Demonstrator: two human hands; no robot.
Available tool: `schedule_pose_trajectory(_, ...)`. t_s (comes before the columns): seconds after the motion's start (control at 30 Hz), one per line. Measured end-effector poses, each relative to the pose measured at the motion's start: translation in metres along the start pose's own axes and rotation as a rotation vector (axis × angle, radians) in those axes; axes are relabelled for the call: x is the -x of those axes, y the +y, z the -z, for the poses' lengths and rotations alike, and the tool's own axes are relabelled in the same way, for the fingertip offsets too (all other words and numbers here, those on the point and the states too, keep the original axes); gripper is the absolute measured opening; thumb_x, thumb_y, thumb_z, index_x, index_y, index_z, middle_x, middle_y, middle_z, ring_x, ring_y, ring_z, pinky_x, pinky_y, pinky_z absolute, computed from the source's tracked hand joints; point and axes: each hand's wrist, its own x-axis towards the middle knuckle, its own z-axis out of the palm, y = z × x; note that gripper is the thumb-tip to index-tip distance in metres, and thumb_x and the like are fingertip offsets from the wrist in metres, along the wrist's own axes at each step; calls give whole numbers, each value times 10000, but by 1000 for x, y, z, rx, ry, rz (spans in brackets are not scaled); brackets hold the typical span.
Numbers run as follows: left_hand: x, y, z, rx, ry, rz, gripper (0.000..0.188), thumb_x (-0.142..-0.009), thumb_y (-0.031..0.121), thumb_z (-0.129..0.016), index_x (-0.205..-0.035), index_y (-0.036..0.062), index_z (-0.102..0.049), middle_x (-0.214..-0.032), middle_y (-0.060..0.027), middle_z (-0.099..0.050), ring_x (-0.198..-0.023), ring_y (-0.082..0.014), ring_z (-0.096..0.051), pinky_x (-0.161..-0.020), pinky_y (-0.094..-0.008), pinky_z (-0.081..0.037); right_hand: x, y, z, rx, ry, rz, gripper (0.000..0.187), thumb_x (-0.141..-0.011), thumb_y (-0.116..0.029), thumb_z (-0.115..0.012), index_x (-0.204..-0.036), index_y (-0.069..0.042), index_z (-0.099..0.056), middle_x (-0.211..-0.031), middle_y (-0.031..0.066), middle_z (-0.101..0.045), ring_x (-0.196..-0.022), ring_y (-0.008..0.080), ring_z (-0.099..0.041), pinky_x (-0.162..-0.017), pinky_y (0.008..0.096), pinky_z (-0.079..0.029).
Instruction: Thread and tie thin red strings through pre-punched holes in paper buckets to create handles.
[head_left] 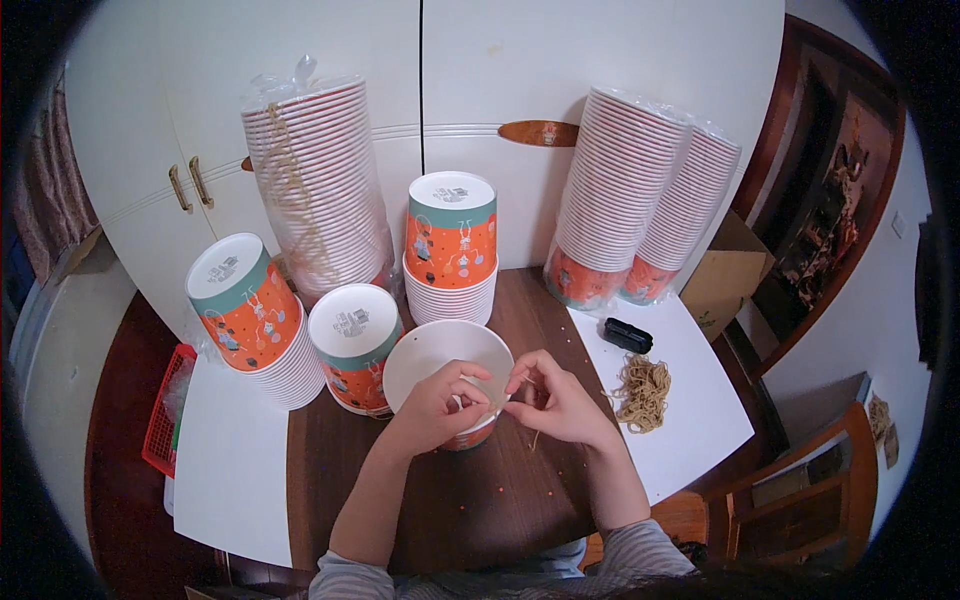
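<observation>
Near the table's front, a white-lined paper bucket (425,350) stands upright with its mouth up and an orange printed side. Both hands meet at its near right rim. My left hand (440,408) reaches over the mouth, its thumb and fingers closed in a pinch; what lies between them is too small to make out. My right hand (563,402) pinches a thin tan string at the rim, and a loose end of string (535,441) hangs below it. Just left of this bucket stands an upside-down orange and green paper bucket (352,322), with a bit of cord at its base.
Upside-down bucket stacks stand at left (250,315) and behind (452,245). Tall bagged stacks rise at back left (315,180) and back right (625,180). A tan string pile (643,393) and a black object (627,335) lie right. A wooden chair (800,490) stands lower right.
</observation>
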Motion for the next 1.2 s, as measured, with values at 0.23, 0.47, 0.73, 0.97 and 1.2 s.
schedule_pose_trajectory(0.23,-3,-7,-1,129,-1,-16,321,-760,46,-595,-1060,30,-482,-757,9,-615,-661,-31,-526,-572,-185,-414,-2,6,1,170,-36,242,247,-671,-24,-689,-904,-61,-614,-838,3,-523,-532,25,-411,-485,165,-336)
schedule_pose_trajectory(0.47,-2,-7,-1,75,-15,8,252,-769,40,-596,-990,34,-474,-794,6,-606,-705,-40,-532,-616,-187,-419,-1,-3,3,293,18,342,259,-666,-40,-704,-915,-81,-650,-959,23,-550,-625,54,-506,-515,178,-395)
schedule_pose_trajectory(0.73,-1,-5,-4,108,31,19,155,-752,73,-619,-880,25,-546,-919,3,-541,-673,-45,-526,-561,-194,-417,-2,9,0,354,-47,382,152,-714,-105,-659,-866,-108,-662,-866,53,-597,-783,196,-605,-657,291,-497)
schedule_pose_trajectory(0.97,-2,0,-2,1,16,-4,169,-749,58,-626,-895,47,-542,-775,17,-594,-675,-38,-512,-594,-180,-395,-6,11,0,397,-45,383,65,-746,-82,-613,-801,-54,-629,-792,62,-607,-721,219,-598,-632,300,-477)
schedule_pose_trajectory(1.2,-1,-2,-5,-371,-54,-146,160,-713,174,-632,-797,39,-618,-703,-64,-599,-655,-135,-537,-612,-262,-434,-6,9,0,340,-64,287,64,-755,-73,-603,-814,-50,-614,-775,62,-603,-686,210,-587,-607,295,-464)
